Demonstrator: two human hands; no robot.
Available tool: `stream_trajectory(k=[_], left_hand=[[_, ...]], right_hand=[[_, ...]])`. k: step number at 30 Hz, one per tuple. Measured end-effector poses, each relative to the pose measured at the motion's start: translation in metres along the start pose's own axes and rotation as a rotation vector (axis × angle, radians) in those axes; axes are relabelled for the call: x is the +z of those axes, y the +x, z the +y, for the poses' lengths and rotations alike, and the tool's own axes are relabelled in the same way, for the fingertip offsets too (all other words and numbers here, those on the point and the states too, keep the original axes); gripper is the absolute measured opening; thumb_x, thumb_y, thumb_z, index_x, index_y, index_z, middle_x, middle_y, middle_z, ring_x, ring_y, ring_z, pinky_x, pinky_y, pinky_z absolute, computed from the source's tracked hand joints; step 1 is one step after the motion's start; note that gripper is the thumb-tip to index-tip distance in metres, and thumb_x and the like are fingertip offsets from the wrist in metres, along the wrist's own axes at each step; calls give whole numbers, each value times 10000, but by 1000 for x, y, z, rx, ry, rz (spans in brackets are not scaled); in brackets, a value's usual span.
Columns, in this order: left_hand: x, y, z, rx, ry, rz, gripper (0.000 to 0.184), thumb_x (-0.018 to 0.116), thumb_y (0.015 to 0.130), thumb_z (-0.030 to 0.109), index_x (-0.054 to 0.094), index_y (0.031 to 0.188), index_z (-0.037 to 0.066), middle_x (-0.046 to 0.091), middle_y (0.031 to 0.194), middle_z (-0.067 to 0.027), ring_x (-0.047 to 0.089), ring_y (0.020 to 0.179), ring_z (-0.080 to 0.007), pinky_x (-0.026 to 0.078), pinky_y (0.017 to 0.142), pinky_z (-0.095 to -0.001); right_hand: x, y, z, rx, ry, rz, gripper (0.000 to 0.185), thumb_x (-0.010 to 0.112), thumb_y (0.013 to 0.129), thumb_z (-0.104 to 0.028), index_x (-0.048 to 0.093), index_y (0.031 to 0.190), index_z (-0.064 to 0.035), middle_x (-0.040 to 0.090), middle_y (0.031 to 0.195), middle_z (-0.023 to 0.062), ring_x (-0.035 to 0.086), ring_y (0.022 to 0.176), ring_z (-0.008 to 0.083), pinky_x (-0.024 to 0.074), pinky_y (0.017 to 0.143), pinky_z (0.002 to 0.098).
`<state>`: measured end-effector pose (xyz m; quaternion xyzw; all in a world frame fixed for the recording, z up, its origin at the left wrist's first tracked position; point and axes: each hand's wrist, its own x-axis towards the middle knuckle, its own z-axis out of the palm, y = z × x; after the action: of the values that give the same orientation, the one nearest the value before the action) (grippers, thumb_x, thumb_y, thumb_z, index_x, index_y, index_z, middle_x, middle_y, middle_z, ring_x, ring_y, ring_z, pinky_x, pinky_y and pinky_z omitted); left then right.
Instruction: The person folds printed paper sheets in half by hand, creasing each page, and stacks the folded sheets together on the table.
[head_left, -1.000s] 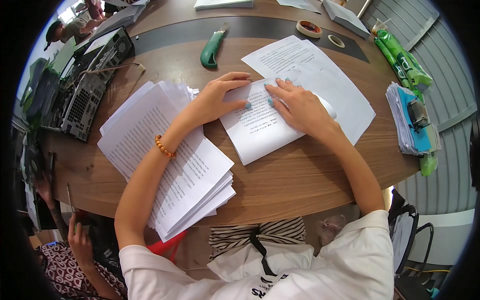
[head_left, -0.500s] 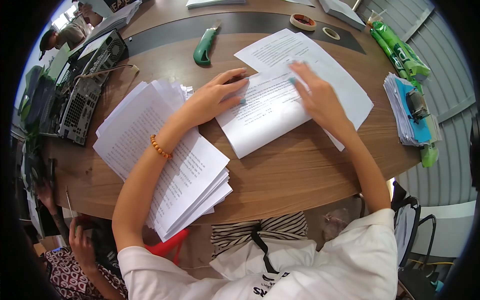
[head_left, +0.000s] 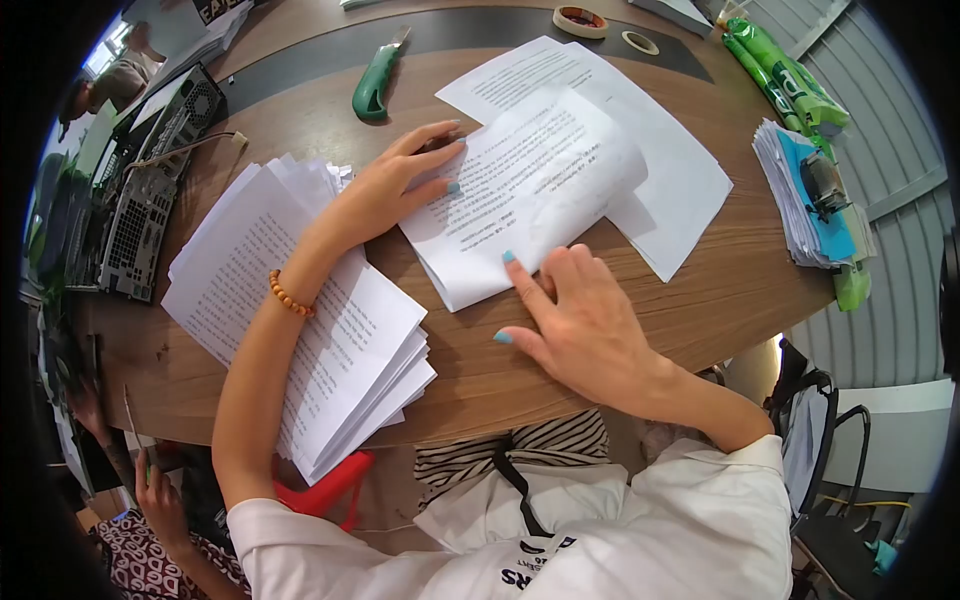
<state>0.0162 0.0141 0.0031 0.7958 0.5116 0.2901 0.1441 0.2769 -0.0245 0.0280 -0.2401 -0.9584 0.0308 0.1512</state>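
A printed sheet (head_left: 530, 170) lies folded over in the middle of the desk, its right side curving up off the surface. On its left edge rests my left hand (head_left: 405, 185), fingers spread and thumb pressed on the paper. My right hand (head_left: 590, 325) is at the sheet's lower edge. Its index finger reaches the paper near the fold, the thumb stands apart and the other fingers are curled, gripping nothing. Beneath and behind the folded sheet lie flat printed papers (head_left: 680, 185). A fanned stack of printed pages (head_left: 350, 350) sits under my left forearm.
A green utility knife (head_left: 375, 85) and two tape rolls (head_left: 580, 22) lie toward the back. A metal computer case (head_left: 150, 205) stands at left. At right are a clipped paper bundle (head_left: 800, 195) and green packages (head_left: 785, 80). Another person's hand (head_left: 160, 500) shows lower left.
My right hand has moved down from the sheet's upper right to its lower edge. The sheet's right side now bulges upward. My left hand stays on the left edge.
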Motion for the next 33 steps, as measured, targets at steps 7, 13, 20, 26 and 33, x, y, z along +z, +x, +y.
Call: stream_trajectory(k=[7,13,20,26,33], left_hand=[[1,0,0,9,-15,-7,409,577,832,112,507,1228,36,382,1348,-105,420,1204,-262,366,984,-333],[1,1,-2,-2,-12,-11,408,574,835,113,510,1234,62,377,1356,-91,418,1207,-258,366,989,-330],[0,0,-1,-15,8,-36,416,566,845,136,498,1251,76,364,1369,-83,400,1223,-255,365,995,-334],[2,-1,-6,-17,45,-26,423,568,844,134,493,1256,75,367,1366,-83,397,1223,-258,364,996,-334],[1,-1,-2,-50,-5,-42,499,553,799,3,473,1281,105,356,1387,-57,364,1258,-243,342,1024,-337]], right_hand=[[14,1,-29,-131,158,57,537,646,750,-350,556,1179,-40,388,884,88,387,814,231,372,712,331],[-11,-8,-5,-27,155,-18,525,688,716,-276,564,1190,-87,378,858,81,396,827,233,378,725,330],[-20,-22,34,164,11,24,434,642,758,-218,578,1180,-137,363,821,78,383,784,229,362,690,330],[-14,-19,23,122,-21,0,383,616,793,-268,594,1159,-159,359,819,68,382,787,223,346,689,330],[-16,-22,28,150,-84,-3,339,578,822,-285,608,1141,-176,366,823,72,383,785,218,334,680,327]])
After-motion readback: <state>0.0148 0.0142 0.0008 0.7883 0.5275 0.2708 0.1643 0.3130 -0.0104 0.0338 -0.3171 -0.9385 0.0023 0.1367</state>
